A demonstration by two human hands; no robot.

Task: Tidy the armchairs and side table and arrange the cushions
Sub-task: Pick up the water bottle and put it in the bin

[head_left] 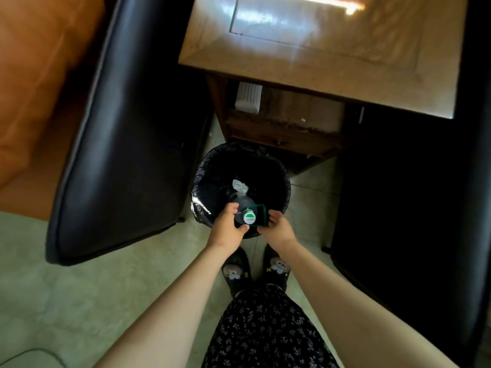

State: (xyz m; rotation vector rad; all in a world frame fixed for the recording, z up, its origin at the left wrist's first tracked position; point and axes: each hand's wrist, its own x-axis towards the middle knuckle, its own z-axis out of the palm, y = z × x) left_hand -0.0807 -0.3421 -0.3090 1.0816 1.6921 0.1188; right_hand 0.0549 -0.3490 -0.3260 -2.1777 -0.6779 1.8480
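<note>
I see my left hand [228,226] curled round a white-capped bottle [244,211] and my right hand [279,227] pinching a green-edged flat item [261,214], both over the black-lined bin [202,176] at lower centre, below the side table [318,62] standing between the left armchair [119,128] and the right armchair [398,187].
</note>
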